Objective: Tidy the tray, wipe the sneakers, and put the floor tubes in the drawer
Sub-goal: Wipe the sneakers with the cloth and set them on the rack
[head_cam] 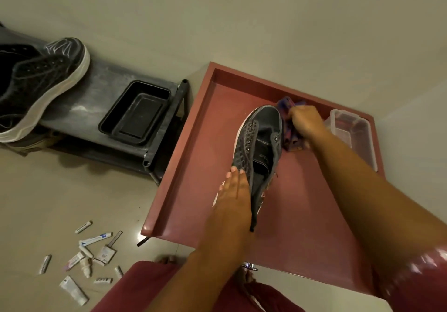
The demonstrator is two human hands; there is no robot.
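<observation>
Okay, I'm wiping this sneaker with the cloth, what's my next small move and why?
Probably draw the cloth back along the sneaker toward its heel. Your right hand presses it by the toe, and your left hand steadies the heel end.

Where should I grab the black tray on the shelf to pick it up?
Grip the black tray by its raised rim on the two long sides, coming from above. It sits flat and empty on the grey shelf, with both long edges unobstructed.
</observation>
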